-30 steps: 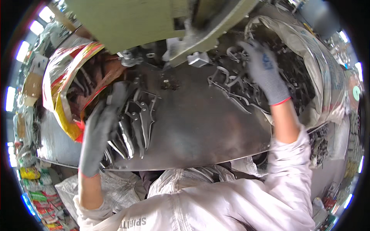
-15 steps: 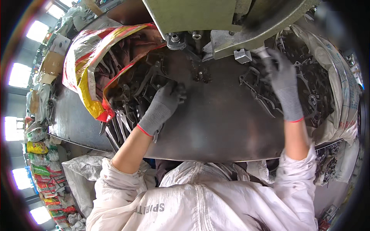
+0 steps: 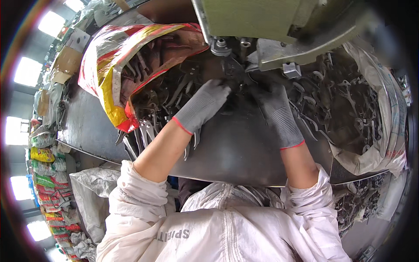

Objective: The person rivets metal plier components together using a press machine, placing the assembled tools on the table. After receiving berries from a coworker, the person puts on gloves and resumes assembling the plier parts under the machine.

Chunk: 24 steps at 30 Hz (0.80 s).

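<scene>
Both hands wear grey knit gloves with red cuffs. My left hand (image 3: 204,105) reaches toward a dark metal part (image 3: 230,75) lying under the green press machine (image 3: 262,22), its fingertips touching it. My right hand (image 3: 276,110) meets it from the right, fingers on the same part. Whether either hand truly grips it is hidden by the gloves. Unfinished plier-like forgings (image 3: 144,131) lie spread on the dark steel table (image 3: 235,153) by my left forearm.
A red-and-yellow woven sack (image 3: 113,65) spills metal parts at the left. A clear-lined bag (image 3: 375,109) full of dark forgings stands at the right. White sacks (image 3: 87,196) and colourful packages (image 3: 43,183) sit on the floor at lower left.
My left hand moved from the pile at the left up to the press. My right hand came in from the right pile, so both now meet under the machine.
</scene>
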Tool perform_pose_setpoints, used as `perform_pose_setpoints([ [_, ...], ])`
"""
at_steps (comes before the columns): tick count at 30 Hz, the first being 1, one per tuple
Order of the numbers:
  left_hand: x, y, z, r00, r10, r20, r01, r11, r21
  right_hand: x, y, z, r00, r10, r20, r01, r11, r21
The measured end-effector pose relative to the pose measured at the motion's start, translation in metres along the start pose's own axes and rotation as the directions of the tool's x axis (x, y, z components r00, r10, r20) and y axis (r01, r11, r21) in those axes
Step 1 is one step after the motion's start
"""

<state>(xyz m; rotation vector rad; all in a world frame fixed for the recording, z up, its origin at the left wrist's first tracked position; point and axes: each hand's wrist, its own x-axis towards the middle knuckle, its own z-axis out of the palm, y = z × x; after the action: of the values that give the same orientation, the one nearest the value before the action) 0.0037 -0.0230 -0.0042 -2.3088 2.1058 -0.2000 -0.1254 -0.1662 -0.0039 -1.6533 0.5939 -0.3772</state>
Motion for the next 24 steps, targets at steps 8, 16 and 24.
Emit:
perform_pose_setpoints([
  [8, 0.014, -0.024, -0.044, 0.837, -0.546, -0.014, 0.522, 0.807, -0.274, 0.001, 0.022, 0.003, 0.963, 0.267, 0.028, -0.266, 0.933, 0.241],
  [16, 0.005, -0.193, 0.017, 0.764, -0.644, -0.046, 0.621, 0.715, 0.321, -0.005, 0.014, 0.003, 0.968, 0.249, 0.029, -0.243, 0.900, 0.362],
  [24, -0.006, -0.264, 0.080, 0.584, -0.805, 0.103, 0.810, 0.585, -0.022, -0.019, -0.021, 0.001, 0.964, 0.250, 0.088, -0.265, 0.926, 0.268],
])
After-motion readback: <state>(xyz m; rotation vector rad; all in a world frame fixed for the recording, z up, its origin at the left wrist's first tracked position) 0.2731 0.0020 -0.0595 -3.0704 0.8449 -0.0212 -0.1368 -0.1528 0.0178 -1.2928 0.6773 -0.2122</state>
